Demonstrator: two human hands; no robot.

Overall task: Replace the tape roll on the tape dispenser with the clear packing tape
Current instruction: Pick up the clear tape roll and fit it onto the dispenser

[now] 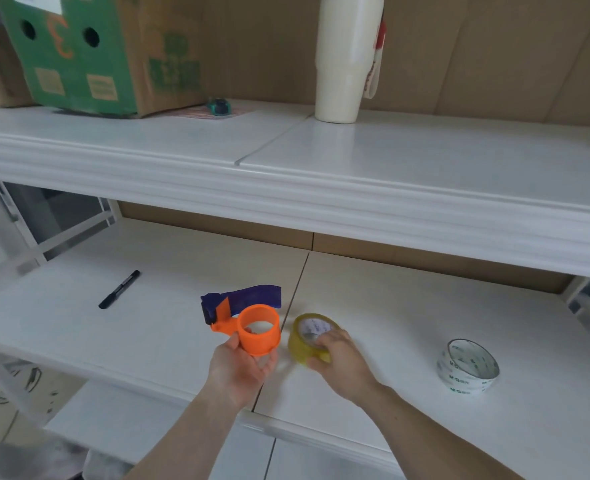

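My left hand (239, 368) grips the tape dispenser (248, 320), an orange plastic body with an empty round hub and a dark blue handle and blade guard, held above the lower shelf. Just to its right my right hand (338, 355) grips a yellowish clear packing tape roll (307, 336), tilted and close beside the orange hub without touching it. A second roll of white printed tape (468, 367) lies on the lower shelf (168, 306) at the right, apart from both hands.
A black pen (119, 289) lies on the lower shelf at the left. The upper shelf (286, 161) overhangs, carrying a green cardboard box (89, 50), a small teal object (220, 107) and a tall white tumbler (347, 57).
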